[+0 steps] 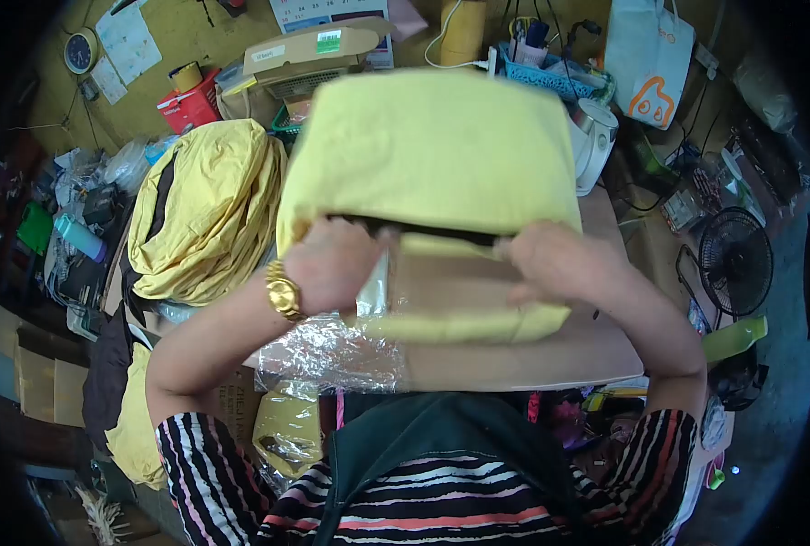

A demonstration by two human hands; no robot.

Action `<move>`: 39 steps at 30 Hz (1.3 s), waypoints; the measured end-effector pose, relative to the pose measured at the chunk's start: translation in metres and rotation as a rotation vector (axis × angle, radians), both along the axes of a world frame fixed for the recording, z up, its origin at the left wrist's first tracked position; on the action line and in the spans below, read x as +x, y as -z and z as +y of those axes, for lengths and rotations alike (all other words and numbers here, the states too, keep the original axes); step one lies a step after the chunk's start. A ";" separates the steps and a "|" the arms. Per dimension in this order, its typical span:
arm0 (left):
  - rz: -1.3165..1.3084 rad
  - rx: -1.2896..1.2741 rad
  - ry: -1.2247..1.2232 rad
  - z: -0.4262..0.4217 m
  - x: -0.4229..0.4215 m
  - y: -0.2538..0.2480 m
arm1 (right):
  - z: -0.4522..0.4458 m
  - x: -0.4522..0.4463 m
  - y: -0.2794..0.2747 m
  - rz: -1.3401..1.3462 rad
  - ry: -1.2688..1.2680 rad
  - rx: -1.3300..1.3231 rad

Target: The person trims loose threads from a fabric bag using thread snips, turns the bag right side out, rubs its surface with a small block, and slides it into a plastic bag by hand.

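Mustard-yellow wall (214,45) across the back, hung with a round clock (81,51), a pale sheet of paper (130,41) and a calendar (318,11), partly cut off at the top. Light-brown table (514,366) in the middle, rounded at the near right corner. Black fan (735,261) at the right, beside bluish floor (793,282). Light brighter over the table, dimmer toward the room's sides.

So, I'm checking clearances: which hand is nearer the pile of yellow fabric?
Left. The left hand is right of the pile, apart from it; the right hand is farther right, at the right end of the dark strip.
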State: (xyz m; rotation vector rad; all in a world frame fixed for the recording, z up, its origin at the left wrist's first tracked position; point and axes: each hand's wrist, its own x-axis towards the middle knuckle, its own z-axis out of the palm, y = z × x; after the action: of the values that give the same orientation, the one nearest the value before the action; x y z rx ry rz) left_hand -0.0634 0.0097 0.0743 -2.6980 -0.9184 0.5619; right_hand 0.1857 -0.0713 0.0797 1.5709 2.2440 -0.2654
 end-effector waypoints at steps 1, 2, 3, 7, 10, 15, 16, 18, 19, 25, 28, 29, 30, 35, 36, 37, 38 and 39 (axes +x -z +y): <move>0.090 -0.135 -0.014 -0.009 0.003 0.005 | -0.007 -0.002 0.005 0.004 0.000 -0.008; -0.024 0.114 0.038 -0.014 -0.003 0.025 | -0.011 -0.001 0.009 0.054 0.072 0.163; -0.022 0.110 0.040 -0.018 -0.004 0.030 | -0.017 0.001 0.015 0.105 0.148 0.330; -0.237 0.073 -0.060 -0.044 0.009 0.078 | -0.044 -0.005 0.054 0.075 0.232 0.351; -0.320 -0.214 -0.099 -0.054 0.018 0.146 | -0.041 -0.013 0.114 0.084 0.255 0.154; -0.432 -0.393 -0.064 -0.054 0.051 0.200 | -0.052 -0.051 0.223 0.407 0.172 0.366; -0.600 -0.316 0.006 -0.056 0.053 0.209 | -0.056 -0.053 0.228 0.406 0.183 0.360; -0.615 -0.300 -0.017 -0.057 0.052 0.214 | -0.061 -0.056 0.234 0.470 0.264 0.358; -0.632 -0.277 -0.043 -0.057 0.051 0.210 | -0.064 -0.058 0.237 0.470 0.273 0.353; -0.627 -0.360 -0.111 -0.053 0.058 0.203 | -0.073 -0.059 0.242 0.546 0.200 0.311; -0.423 -0.417 -0.178 -0.044 0.072 0.192 | -0.071 -0.058 0.239 0.545 0.188 0.253; -0.486 -0.404 -0.149 -0.038 0.075 0.203 | -0.070 -0.057 0.238 0.522 0.170 0.227; -0.551 -0.387 -0.119 -0.030 0.079 0.216 | -0.069 -0.057 0.235 0.522 0.164 0.229; -0.721 -0.175 0.164 0.023 0.118 0.254 | -0.070 -0.056 0.238 0.591 0.146 0.297; -0.635 -0.228 0.138 0.029 0.123 0.246 | -0.068 -0.056 0.235 0.592 0.144 0.302; -0.542 -0.279 0.108 0.031 0.125 0.239 | -0.067 -0.056 0.230 0.594 0.175 0.283; -0.459 -0.329 0.088 0.030 0.126 0.233 | -0.065 -0.056 0.225 0.599 0.208 0.265; -0.392 -0.378 0.064 0.022 0.122 0.225 | -0.063 -0.054 0.221 0.604 0.211 0.269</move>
State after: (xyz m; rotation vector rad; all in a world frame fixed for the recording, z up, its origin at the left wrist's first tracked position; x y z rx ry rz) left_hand 0.0588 0.0319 -0.1504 -3.2444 -0.8818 0.2074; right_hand 0.1319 -0.1340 -0.1413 2.0951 2.6388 -0.5841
